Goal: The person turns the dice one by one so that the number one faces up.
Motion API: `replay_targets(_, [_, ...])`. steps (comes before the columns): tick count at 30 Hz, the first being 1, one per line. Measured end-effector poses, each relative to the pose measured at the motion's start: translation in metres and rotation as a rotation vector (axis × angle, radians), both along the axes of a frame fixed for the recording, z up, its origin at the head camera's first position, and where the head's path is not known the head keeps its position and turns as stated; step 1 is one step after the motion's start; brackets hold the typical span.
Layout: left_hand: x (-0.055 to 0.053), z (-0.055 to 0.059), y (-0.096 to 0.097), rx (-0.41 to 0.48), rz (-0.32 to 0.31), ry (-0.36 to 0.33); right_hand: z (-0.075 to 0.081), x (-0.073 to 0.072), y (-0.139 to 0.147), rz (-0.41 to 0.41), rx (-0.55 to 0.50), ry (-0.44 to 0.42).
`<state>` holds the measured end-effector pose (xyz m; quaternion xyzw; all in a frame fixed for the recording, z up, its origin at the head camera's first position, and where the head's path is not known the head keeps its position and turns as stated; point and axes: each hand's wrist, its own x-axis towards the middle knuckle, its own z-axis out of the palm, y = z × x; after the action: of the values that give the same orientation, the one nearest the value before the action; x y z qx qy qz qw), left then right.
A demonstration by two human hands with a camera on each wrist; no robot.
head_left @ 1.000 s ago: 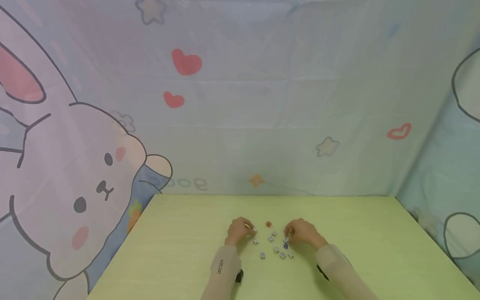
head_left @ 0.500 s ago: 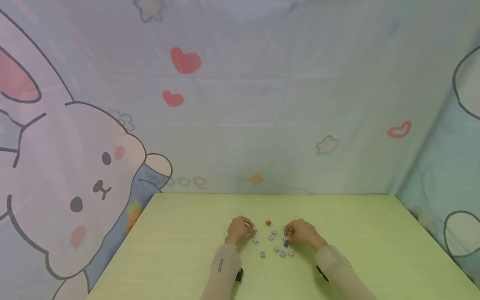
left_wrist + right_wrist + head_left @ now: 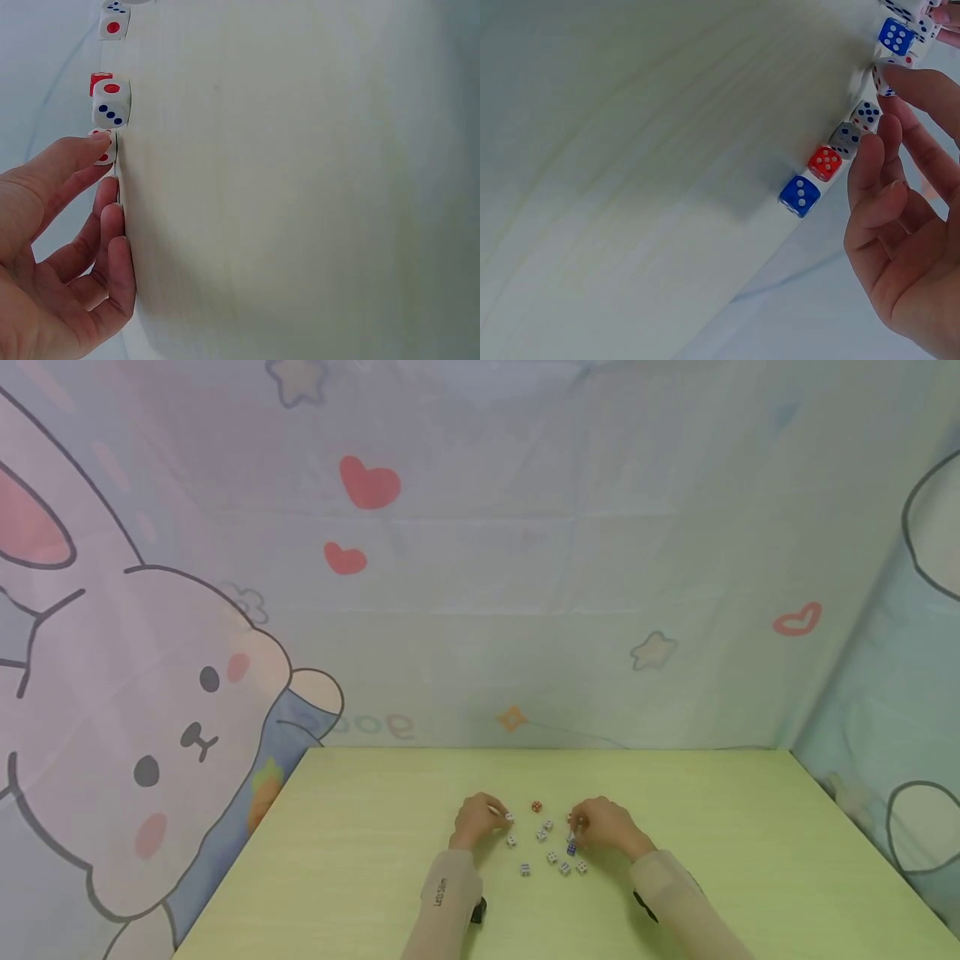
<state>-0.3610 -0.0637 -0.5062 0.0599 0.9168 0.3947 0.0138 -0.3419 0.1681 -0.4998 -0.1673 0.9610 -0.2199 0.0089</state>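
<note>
My left hand point(image 3: 477, 820) rests at the left of a loose group of dice and pinches a white die point(image 3: 103, 156) between thumb and index finger. Its other fingers curl loosely beside the tabletop. At the group's right side, my right hand point(image 3: 604, 823) pinches another white die point(image 3: 884, 78) with thumb and forefinger. A blue die point(image 3: 572, 850) lies just below the right fingertips in the head view. Beside the right hand's lower fingers, the right wrist view has a red die point(image 3: 825, 163), a second blue die point(image 3: 800, 196) and white dice point(image 3: 865, 115).
Between the hands lie several white dice point(image 3: 542, 835) and a red die point(image 3: 536, 807), on a light yellow-green table point(image 3: 375, 827). Nearer the front are more white dice point(image 3: 525, 869). A printed cloth point(image 3: 480, 568) with a rabbit hangs behind the table's back edge.
</note>
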Motion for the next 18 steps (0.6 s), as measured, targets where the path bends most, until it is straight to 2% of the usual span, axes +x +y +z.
replay_targets(18, [-0.0040,-0.0041,-0.0017,0.016,-0.004,-0.013,0.0012,0.0033,-0.0025,0.052,-0.035,0.021])
